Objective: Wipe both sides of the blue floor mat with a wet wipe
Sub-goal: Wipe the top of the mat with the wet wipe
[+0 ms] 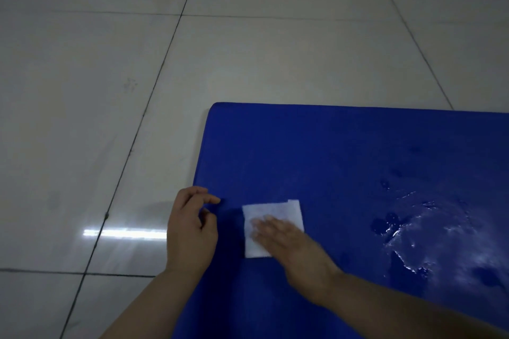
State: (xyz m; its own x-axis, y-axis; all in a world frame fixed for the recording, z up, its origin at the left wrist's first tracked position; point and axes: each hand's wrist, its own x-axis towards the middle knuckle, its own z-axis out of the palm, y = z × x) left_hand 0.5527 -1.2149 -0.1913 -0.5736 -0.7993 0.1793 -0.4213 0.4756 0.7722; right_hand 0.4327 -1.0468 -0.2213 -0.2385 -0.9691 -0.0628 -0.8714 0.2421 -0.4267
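Observation:
The blue floor mat (344, 151) lies flat on the tiled floor and fills the lower right of the view. A white folded wet wipe (271, 210) lies on the mat near its left edge. My right hand (289, 239) presses flat on the wipe with straight fingers, blurred by motion. My left hand (191, 224) sits at the mat's left edge, fingers loosely curled, the fingertips touching the edge. A wet, shiny patch (429, 231) shows on the mat to the right.
Pale glossy floor tiles (137, 91) with dark grout lines surround the mat on the left and far side. A light reflection (124, 233) glints on the tile left of my left hand.

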